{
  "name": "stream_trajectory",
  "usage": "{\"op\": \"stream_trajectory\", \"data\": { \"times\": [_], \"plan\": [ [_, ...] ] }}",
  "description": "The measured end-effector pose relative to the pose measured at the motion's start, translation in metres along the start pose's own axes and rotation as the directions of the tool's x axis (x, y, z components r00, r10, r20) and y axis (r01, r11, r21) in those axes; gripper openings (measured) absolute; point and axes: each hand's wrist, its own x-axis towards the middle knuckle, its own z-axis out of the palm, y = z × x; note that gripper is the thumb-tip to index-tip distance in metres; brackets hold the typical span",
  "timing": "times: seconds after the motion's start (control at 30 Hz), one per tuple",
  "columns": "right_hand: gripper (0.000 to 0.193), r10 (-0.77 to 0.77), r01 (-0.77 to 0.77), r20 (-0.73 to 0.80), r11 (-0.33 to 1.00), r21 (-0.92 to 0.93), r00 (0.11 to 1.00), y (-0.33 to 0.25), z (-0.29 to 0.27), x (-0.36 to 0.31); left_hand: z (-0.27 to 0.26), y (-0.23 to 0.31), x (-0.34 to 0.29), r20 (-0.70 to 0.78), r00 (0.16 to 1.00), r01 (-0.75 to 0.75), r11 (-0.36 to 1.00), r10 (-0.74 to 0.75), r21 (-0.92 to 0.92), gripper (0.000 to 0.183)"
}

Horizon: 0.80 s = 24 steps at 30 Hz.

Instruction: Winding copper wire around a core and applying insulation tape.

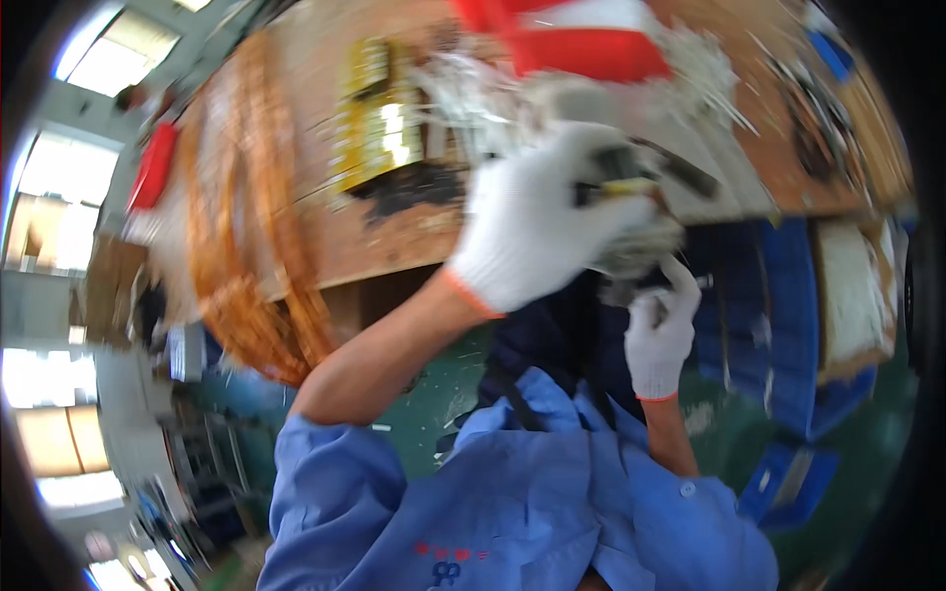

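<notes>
My left hand, in a white knit glove with an orange cuff, is closed in front of my body at the bench's front edge. It grips a roundish grey part, blurred by motion. Something dark with a yellow patch shows between its thumb and fingers; its kind is unclear. Below the grey part is my right hand, gloved the same way. Its thumb and fingers are bent together against the underside of that part, and the exact contact is blurred.
Orange-brown wire bundles hang over the wooden bench's left side. Yellow pieces, white strands and a red bin lie beyond my hands. Hand tools rest at right, above blue crates.
</notes>
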Motion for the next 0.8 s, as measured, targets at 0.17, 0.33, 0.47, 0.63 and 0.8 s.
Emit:
{"op": "stream_trajectory", "data": {
  "times": [0.17,0.33,0.47,0.63,0.8],
  "plan": [
    [0.041,0.570,-0.651,0.390,0.751,0.112,0.724,-0.017,0.012,-0.008,-0.013,-0.030,-0.015,-0.185,0.955,-0.237,0.972,0.232,-0.001,0.059],
    [0.050,0.428,-0.492,0.294,0.848,0.195,0.855,-0.019,-0.027,-0.039,-0.082,-0.107,-0.049,-0.455,0.891,0.140,0.947,0.008,0.290,0.039],
    [0.040,0.475,-0.571,0.456,0.815,0.094,0.753,0.011,-0.041,-0.062,-0.166,-0.217,-0.076,-0.568,0.822,0.479,0.597,-0.049,0.643,0.032],
    [0.036,0.461,-0.587,0.566,0.808,0.050,0.683,0.010,-0.028,-0.062,-0.253,-0.296,-0.063,-0.726,0.662,0.734,0.355,-0.187,0.579,0.034],
    [0.034,0.479,-0.599,0.560,0.800,0.039,0.676,0.000,-0.021,-0.061,-0.274,-0.317,-0.040,-0.700,0.643,0.753,0.423,-0.310,0.504,0.034]
  ]
}}
